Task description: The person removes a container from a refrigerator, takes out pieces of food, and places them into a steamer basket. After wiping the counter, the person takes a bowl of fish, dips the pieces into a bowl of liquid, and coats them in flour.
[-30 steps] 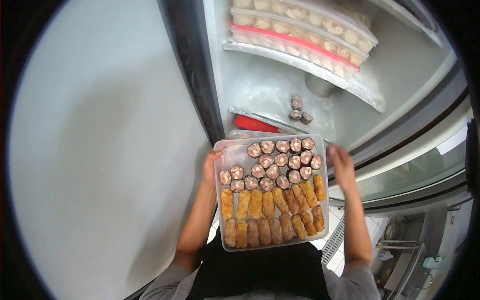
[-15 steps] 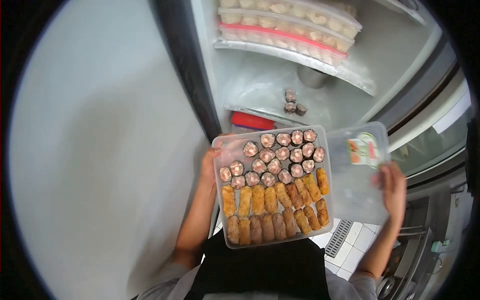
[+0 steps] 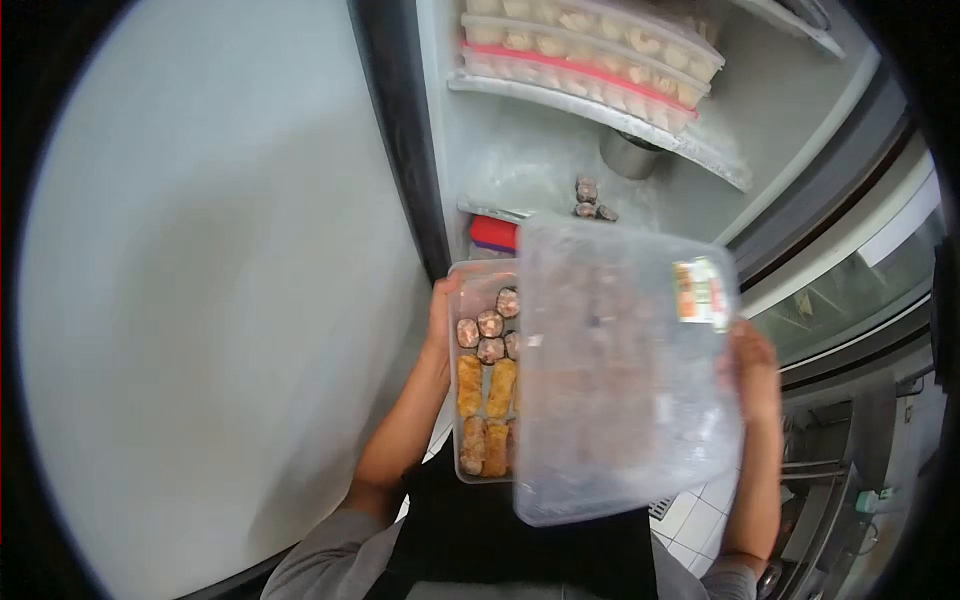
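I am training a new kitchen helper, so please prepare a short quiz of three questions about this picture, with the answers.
1. Which hand holds the translucent lid?
2. True or false: the lid hides all the food in the container from view.
3. What colour is the band along the stacked boxes on the upper shelf? A) green B) pinkish red C) black

Key:
1. The right hand.
2. False; some golden rolls show at the container's left side.
3. B.
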A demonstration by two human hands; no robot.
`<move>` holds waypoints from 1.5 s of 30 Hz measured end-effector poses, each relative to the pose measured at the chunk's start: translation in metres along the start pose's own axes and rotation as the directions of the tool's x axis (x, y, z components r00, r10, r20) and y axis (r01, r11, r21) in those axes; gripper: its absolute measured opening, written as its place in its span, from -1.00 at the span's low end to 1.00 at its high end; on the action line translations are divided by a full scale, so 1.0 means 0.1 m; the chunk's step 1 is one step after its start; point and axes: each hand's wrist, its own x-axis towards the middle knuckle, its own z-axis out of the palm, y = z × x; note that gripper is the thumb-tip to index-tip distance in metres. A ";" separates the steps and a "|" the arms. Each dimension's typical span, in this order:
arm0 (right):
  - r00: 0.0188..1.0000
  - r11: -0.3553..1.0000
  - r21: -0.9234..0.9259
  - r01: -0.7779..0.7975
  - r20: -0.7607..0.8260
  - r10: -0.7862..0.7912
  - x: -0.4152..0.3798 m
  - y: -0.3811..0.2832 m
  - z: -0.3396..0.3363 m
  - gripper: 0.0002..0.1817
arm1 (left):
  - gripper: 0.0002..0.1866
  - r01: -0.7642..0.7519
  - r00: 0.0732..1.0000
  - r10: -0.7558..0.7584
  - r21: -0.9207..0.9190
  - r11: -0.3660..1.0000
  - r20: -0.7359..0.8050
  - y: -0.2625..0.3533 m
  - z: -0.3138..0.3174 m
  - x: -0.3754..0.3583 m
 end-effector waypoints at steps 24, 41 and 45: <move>0.893 0.950 0.256 0.177 0.364 -0.264 0.11 0.45 0.82 -0.49 | -0.46 -0.030 0.995 0.036 -0.058 0.998 0.096 -0.09 -0.09 0.12; 0.723 0.713 0.498 -0.494 0.691 0.019 -0.49 1.15 0.53 -0.10 | -0.35 0.010 0.991 0.040 0.376 0.926 -0.127 -0.05 0.21 -0.36; 0.791 0.717 0.572 -0.400 0.610 -0.045 -0.64 0.75 0.39 -0.10 | -0.26 0.024 0.994 0.048 0.602 0.798 -0.103 0.00 0.67 -1.27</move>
